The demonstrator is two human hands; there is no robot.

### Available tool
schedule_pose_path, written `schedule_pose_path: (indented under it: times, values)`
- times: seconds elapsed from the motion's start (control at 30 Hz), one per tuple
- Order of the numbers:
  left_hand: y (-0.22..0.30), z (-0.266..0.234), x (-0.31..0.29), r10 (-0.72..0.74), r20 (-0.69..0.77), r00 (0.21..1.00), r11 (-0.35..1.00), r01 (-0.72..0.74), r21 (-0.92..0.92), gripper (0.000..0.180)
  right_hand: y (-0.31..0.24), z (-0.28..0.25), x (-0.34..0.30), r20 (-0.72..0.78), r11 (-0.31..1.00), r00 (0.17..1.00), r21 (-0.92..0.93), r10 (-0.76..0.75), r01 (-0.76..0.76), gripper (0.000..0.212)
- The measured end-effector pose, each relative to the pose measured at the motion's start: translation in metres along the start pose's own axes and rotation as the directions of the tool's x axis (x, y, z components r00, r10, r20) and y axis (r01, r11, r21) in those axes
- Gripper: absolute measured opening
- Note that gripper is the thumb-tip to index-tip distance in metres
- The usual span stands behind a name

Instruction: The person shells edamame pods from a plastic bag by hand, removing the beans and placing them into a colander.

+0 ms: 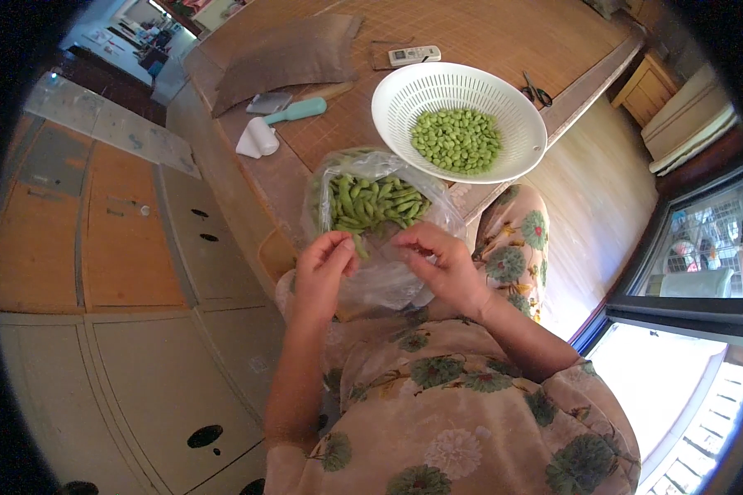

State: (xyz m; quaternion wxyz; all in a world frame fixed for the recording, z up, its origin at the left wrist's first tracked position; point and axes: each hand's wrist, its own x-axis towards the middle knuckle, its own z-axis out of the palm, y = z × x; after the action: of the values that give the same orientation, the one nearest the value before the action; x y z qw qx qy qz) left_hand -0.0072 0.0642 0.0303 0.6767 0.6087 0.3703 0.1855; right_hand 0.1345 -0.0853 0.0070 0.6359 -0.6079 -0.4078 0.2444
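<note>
Green bean pods [376, 200], fuzzy like edamame, fill a clear plastic bag [454, 221] that rests between my lap and the table edge. My left hand [326, 262] pinches one bean pod [360, 244] over the near side of the bag. To its right, my right hand [439, 257] is held with thumb and fingertips curled close together at the bag's near edge; whether anything small sits between them I cannot make out. Beyond the bag stands a white slotted colander [396, 107], with a heap of shelled green beans [458, 140] in its bottom.
On the table [470, 33] lie a brown cushion [293, 62], a teal-handled brush [301, 110], a white roll [258, 139], a white remote control [414, 55] and black scissors [537, 89]. Wooden cabinets [128, 231] line the left side. A glass door [693, 247] stands at the right.
</note>
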Motion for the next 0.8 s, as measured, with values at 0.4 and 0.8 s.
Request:
schedule_pose_path:
  times: [0.4, 0.8]
  values:
    - [0.03, 0.019, -0.044, 0.283, 0.02, 0.959, 0.954, -0.284, 0.096, 0.022, -0.037, 0.014, -0.007, 0.163, 0.945, 0.953, 0.17, 0.254, -0.281, 0.01]
    - [-0.02, -0.003, 0.0, 0.399, 0.304, 0.865, 0.519, -0.486, 0.703, 0.021, -0.012, 0.003, -0.003, -0.037, 0.948, 0.979, 0.261, 0.198, -0.182, 0.012]
